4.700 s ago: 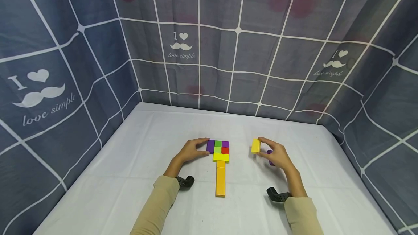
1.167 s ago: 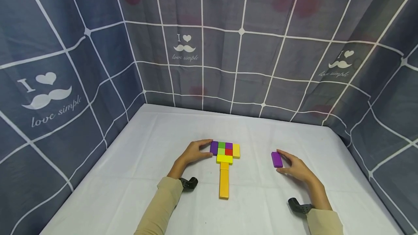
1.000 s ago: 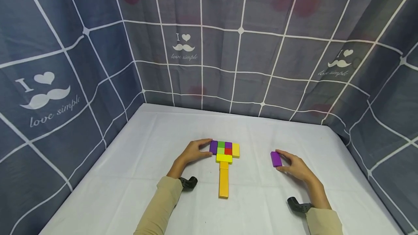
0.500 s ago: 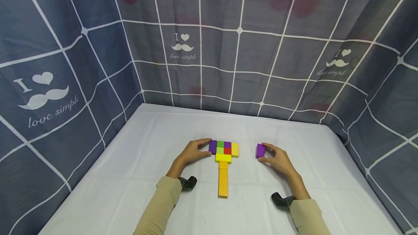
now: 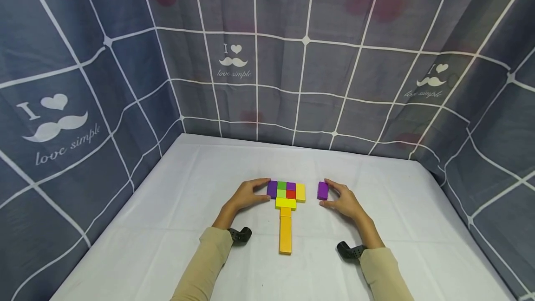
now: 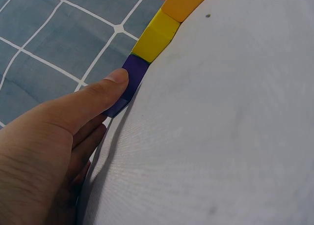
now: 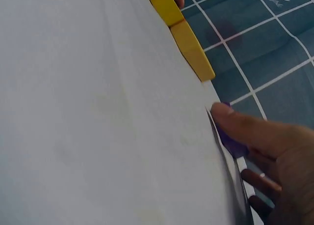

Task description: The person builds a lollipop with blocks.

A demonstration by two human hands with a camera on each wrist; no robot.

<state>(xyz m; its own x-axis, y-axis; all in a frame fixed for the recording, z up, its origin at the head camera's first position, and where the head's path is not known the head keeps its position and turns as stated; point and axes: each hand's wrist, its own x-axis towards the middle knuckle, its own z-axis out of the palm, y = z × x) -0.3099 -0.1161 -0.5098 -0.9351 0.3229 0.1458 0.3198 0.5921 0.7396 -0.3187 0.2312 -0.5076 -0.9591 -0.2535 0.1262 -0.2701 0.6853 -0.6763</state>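
Observation:
My left hand [image 5: 244,197] pinches a dark purple block [image 5: 271,189] between thumb and fingers at the left end of a flat block arrangement. Beside that block sit small green [image 5: 282,185], light green [image 5: 281,193], purple [image 5: 290,186] and red [image 5: 290,194] pieces. An upright yellow block [image 5: 300,192] closes the right end. Below lie a crosswise yellow block [image 5: 286,203] and a long orange bar [image 5: 285,236], with a short orange piece between them. My right hand [image 5: 344,201] grips another purple block [image 5: 322,190], a short gap right of the yellow one; its thumb partly covers it in the right wrist view.
A white cloth [image 5: 209,264] covers the table. Dark grid-patterned curtains [image 5: 276,101] stand along its back and both sides. Each wrist wears a black camera mount, one [image 5: 241,235] on the left and one [image 5: 349,251] on the right.
The right hand has set the yellow block against the arrangement's right end, picked up the purple block lying farther right and carried it left. The left hand stays on the dark purple block.

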